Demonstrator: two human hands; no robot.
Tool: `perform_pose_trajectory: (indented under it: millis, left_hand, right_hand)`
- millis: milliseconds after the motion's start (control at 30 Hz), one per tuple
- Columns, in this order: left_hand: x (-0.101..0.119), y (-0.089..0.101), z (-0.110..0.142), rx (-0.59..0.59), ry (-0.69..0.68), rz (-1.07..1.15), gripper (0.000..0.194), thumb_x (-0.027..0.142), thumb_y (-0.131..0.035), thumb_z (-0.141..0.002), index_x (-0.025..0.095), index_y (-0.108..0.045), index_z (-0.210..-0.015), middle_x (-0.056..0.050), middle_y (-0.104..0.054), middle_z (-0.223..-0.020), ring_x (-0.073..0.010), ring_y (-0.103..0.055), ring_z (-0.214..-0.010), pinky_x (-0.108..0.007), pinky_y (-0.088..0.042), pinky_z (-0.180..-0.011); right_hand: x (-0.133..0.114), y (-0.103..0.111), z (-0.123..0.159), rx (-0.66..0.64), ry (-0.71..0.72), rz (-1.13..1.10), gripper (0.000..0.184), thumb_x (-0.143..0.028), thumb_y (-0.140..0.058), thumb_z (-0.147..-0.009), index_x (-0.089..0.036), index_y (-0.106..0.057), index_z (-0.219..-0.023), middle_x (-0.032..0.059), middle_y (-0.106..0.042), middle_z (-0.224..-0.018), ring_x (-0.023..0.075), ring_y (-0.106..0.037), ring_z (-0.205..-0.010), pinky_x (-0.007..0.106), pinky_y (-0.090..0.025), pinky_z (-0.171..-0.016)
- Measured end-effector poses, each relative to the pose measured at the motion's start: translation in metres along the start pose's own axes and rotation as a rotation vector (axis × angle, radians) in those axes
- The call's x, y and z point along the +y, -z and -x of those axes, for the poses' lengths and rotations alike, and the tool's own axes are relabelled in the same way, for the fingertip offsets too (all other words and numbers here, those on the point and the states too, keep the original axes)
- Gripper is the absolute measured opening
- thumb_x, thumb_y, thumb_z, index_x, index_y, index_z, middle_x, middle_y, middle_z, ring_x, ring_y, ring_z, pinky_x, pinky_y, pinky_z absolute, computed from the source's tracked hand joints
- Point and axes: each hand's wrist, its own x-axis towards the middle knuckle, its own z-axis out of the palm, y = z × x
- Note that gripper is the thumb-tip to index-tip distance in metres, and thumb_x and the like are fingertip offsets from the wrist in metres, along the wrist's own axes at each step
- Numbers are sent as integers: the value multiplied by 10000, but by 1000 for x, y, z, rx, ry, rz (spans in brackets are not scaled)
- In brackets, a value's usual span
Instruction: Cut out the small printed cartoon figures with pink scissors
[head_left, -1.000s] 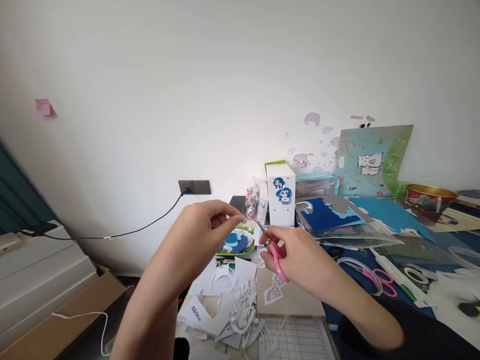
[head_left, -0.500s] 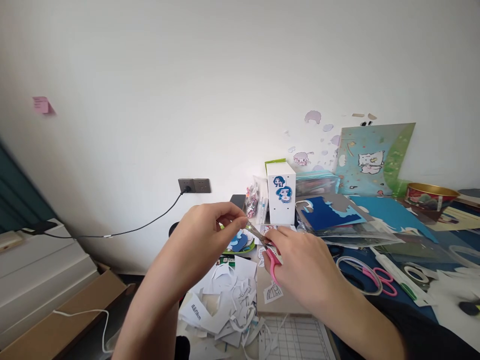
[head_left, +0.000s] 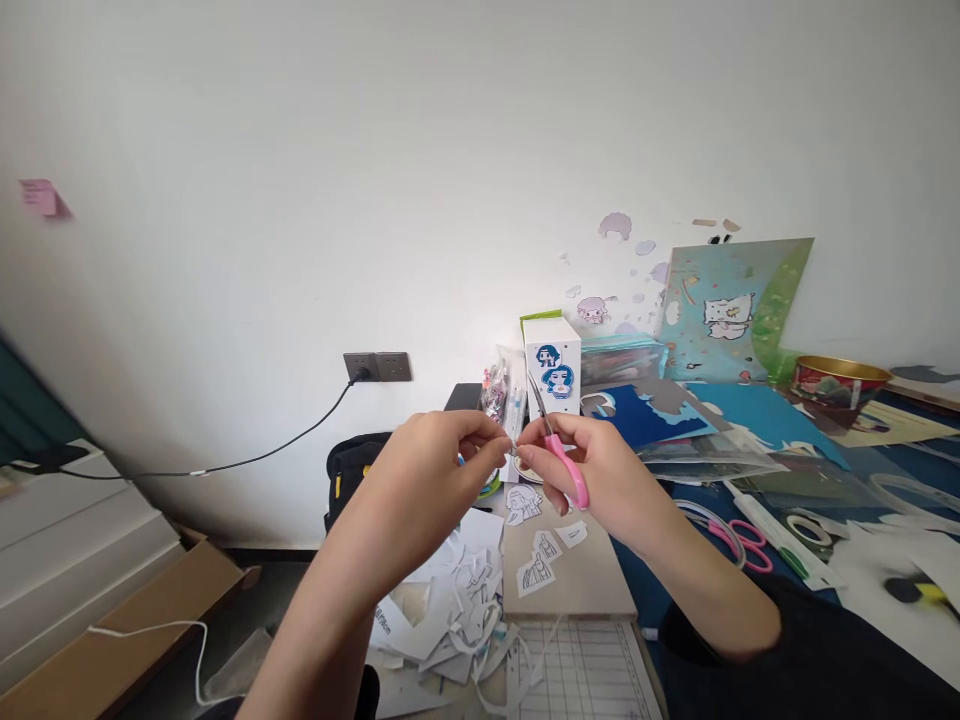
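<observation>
My left hand is closed in a pinch over the board, its fingertips meeting those of my right hand. Between the fingertips is a tiny pale bit, too small to name. Pink-handled scissors are held in my right hand, blades pointing up and away from the pinch. Below lies a beige board with line-drawn paper cutouts on it, one showing a figure's head. A heap of white paper scraps is left of the board, under my left forearm.
Behind my hands stands a white box with blue-haired figure stickers. To the right are blue sheets, a second pair of pink scissors, a tape roll and a red bowl. A gridded sheet lies in front.
The scissors have swung from pointing at my left fingertips to pointing upward. My right fingertips now meet the left ones. The view has shifted slightly, and more cutouts on the board show.
</observation>
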Motion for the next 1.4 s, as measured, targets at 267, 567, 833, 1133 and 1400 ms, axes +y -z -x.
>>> perform_pose_trajectory:
  millis: [267, 567, 833, 1133, 1400]
  left_hand:
    - [1, -4, -4, -28, -17, -36, 237, 355, -470, -832, 234, -640, -720, 49, -576, -588, -111, -433, -520, -228, -320, -475]
    - [-2, -6, -7, -48, -26, -63, 235, 356, -477, -822, 231, -641, -708, 50, -590, -589, -108, -444, -516, -223, -340, -476]
    - [-2, -7, -11, -78, -10, -51, 238, 373, -479, -814, 256, -640, -683, 60, -566, -542, -108, -430, -486, -223, -322, -443]
    - [-1, -1, -10, 12, 26, -130, 236, 394, -479, -809, 246, -636, -711, 50, -606, -579, -124, -474, -522, -249, -339, -477]
    - [-4, -1, -12, 45, 11, -130, 184, 359, -519, -777, 239, -642, -710, 39, -653, -653, -129, -530, -566, -241, -374, -508]
  right_hand:
    - [4, 6, -6, -51, 3, -21, 127, -236, -555, -797, -161, -527, -698, -45, -479, -579, 51, -403, -428, 169, -311, -416]
    - [8, 10, -7, -126, -25, -18, 84, -195, -542, -784, -160, -533, -708, -50, -486, -566, 44, -424, -413, 154, -313, -411]
    - [7, 11, -8, -141, -47, 62, 132, -224, -544, -794, -170, -503, -681, -67, -461, -522, 41, -407, -416, 153, -337, -424]
    - [59, 45, -39, -352, -346, 524, 190, -275, -534, -886, -122, -586, -988, 36, -614, -915, 142, -604, -720, 291, -514, -618]
    - [78, 44, -43, -412, -411, 876, 263, -273, -528, -892, -144, -547, -1120, 77, -578, -1105, 199, -599, -902, 380, -512, -750]
